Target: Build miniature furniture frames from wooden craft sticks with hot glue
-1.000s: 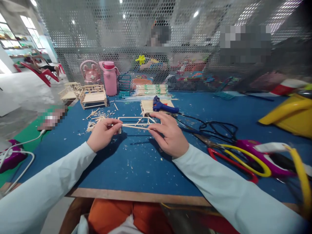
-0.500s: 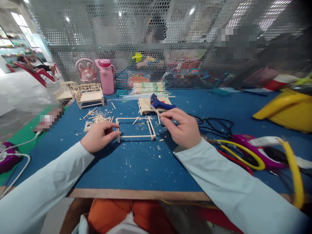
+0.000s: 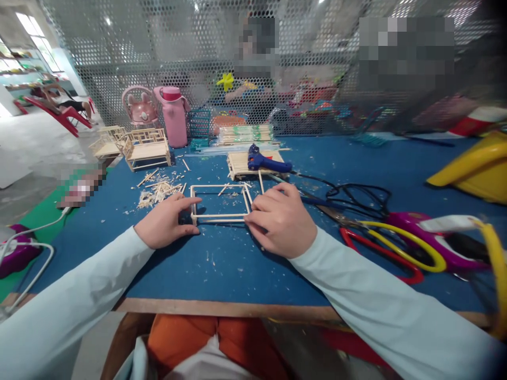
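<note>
A small rectangular frame of thin wooden sticks point(image 3: 219, 216) stands on the blue tabletop in front of me. My left hand point(image 3: 168, 220) is at its left end, thumb and index finger apart on either side of the front-left corner. At the opposite end, my right hand point(image 3: 283, 219) has its fingers closed on the front-right corner; the fingertips partly hide that corner. Behind the frame, a blue glue gun point(image 3: 271, 162) rests on a slatted wooden piece point(image 3: 238, 165). Wood scraps point(image 3: 160, 194) lie in a pile behind my left hand.
Miniature wooden benches point(image 3: 147, 149) and a pink bottle point(image 3: 175, 119) stand at the back left. Scissors with red and yellow handles point(image 3: 400, 245), a black cable point(image 3: 356, 192) and a yellow dustpan-like object point(image 3: 475, 166) lie to the right. Perforated metal mesh point(image 3: 190, 47) bounds the back.
My right hand has come down and left from near the glue gun to the frame's front-right corner. My left thumb and index finger have spread wider. The view has shifted slightly.
</note>
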Demonstrator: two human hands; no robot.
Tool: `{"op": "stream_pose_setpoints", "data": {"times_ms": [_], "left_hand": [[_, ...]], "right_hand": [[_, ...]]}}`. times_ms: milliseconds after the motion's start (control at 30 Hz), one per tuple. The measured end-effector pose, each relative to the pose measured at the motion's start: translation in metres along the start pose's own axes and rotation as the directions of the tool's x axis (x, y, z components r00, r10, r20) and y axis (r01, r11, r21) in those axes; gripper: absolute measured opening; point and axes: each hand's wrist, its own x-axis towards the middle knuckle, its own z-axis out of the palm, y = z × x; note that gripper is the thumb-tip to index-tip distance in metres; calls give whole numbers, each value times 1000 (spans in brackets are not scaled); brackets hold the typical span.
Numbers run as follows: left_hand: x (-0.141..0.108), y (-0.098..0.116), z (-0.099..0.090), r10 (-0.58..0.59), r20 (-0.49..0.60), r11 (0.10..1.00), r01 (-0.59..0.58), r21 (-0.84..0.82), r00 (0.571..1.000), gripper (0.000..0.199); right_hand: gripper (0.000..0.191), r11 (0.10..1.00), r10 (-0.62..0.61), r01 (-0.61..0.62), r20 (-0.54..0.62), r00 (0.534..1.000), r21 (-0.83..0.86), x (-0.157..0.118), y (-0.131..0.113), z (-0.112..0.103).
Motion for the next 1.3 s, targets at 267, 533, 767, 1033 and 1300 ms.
{"op": "stream_pose_setpoints", "data": {"times_ms": [267, 533, 767, 1033, 1300], "left_hand": [[1, 4, 1, 169, -87, 974, -153, 165, 982, 50], [2, 8, 7, 143, -65, 982, -133, 136, 988, 38], [5, 10, 9, 134, -102, 981, -118, 152, 986, 23], [5, 10, 9, 148, -115, 972, -122, 202, 982, 26], [4, 11, 9, 161, -117, 969, -134, 208, 980, 23]], "right_hand": [[21, 1000, -6, 6, -7, 1000, 14, -2, -6, 11], [22, 999, 17, -18, 5, 1000, 47, -1, -7, 15], [22, 997, 14, -14, -8, 1000, 75, -1, -6, 19], [17, 938, 167, -153, -21, 986, 310, -1, 6, 4], [25, 797, 401, -397, 93, 912, 455, -4, 33, -2]]}}
